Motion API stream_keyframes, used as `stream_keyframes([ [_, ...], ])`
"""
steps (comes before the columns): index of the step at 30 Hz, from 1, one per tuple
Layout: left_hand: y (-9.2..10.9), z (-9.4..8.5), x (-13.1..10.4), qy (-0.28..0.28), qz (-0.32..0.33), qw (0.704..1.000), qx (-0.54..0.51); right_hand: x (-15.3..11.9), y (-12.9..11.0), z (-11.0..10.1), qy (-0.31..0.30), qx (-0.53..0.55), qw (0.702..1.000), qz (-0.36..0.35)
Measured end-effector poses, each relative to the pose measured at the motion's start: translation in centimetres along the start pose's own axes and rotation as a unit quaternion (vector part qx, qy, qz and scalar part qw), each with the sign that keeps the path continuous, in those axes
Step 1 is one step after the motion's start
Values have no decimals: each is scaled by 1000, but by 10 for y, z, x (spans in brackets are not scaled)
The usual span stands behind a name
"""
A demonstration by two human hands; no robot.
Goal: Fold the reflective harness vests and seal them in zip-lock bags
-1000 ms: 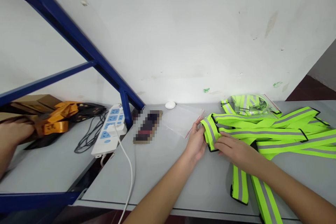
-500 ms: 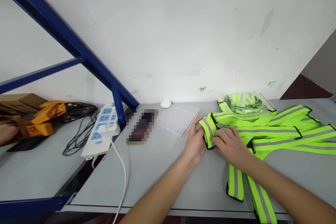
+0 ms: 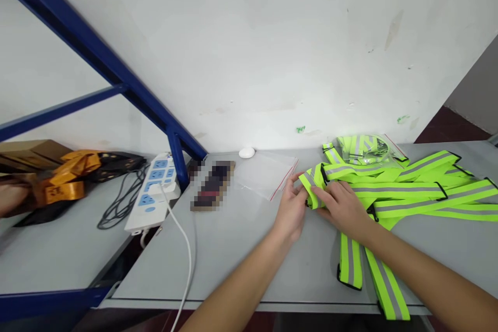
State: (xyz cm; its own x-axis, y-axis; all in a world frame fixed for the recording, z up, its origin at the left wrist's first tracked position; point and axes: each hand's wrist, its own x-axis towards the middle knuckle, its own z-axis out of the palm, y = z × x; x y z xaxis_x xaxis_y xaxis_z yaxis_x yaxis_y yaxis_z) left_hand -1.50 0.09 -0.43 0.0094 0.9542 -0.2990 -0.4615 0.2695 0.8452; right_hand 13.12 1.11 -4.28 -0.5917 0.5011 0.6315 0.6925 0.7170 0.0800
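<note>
On a grey-topped table set against a scuffed white wall, we observe a folded reflective strap, fluorescent yellow-green with a grey stripe, between the person's two hands. Left hand: grasping the left end of the fold. Right hand: fingers closed on its near right side. To the right we note a heap of matching reflective straps with black end fittings, two lengths reaching toward the near edge; a filled zip bag lies at the back of the heap. Left of the hands: a flat transparent zip bag with a red seal line, a white oval object by the wall, and a pixelated, phone-shaped object. The wall bears green smears; reddish-brown floor shows beyond its right end. A blue metal frame slants across the left, with a white power strip near its foot and a white cable running from it. Farther left, another person's hand is beside orange-and-black packaging. Writing: dark marks on the packaging, too small for us to read; we can make out no brand.
</note>
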Motion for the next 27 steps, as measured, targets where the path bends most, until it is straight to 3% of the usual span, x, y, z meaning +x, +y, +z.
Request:
stream_keyframes([
  [6,-5,-1,4,25,14,1000,13,0,-7,5,-31,-24,999,20],
  [11,-5,-4,8,29,3,999,18,2,-5,-4,1,-16,998,68],
  [15,-1,0,3,27,11,999,25,8,-1,-9,-111,8,991,71],
  [18,3,4,-3,40,32,999,-10,10,2,-6,-143,40,987,64],
  [23,7,2,0,-13,19,998,-59,9,5,3,-139,98,983,75],
  [27,6,-3,8,-47,-51,996,-55,7,-1,9,-139,109,979,100],
])
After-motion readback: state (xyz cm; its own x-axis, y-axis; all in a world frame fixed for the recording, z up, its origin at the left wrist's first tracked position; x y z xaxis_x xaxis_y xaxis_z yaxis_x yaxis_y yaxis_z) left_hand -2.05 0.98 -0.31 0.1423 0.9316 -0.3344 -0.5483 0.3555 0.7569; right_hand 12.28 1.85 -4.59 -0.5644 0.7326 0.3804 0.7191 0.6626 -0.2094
